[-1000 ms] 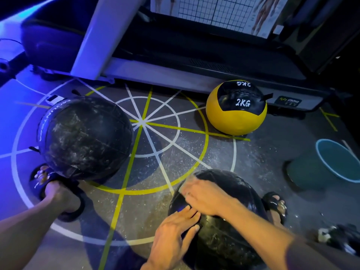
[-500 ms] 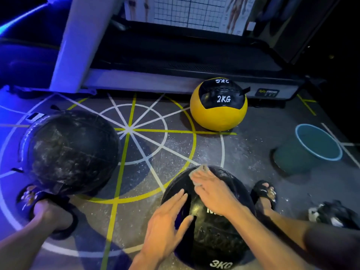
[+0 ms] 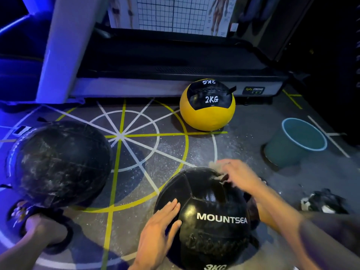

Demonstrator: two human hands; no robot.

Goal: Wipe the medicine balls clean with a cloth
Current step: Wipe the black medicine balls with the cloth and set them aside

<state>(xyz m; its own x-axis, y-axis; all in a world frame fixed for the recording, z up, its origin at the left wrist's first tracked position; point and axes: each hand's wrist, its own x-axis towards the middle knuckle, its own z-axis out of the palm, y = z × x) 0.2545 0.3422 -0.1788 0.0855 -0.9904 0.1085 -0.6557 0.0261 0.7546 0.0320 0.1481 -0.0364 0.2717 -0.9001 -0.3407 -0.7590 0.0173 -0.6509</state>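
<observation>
Fingers of your left hand lie straight and close together, flat against the left flank of the black MOUNTSEA ball. Your right hand is blurred at the ball's far upper right; its fingers seem to bunch a pale cloth against the surface, though you cannot tell the exact grip.

By size: the treadmill fills the back, with its white upright at the left. The floor carries white and yellow lines and pale specks. A dusty black ball sits at your left, well apart from the one you hold, and touches your left foot in its sandal. The ball under your hands is near the bottom centre, marked 3KG at its lower edge. The yellow 2KG ball rests just beside the treadmill base. The green bucket stands at the right. A dark heap lies nearby.
</observation>
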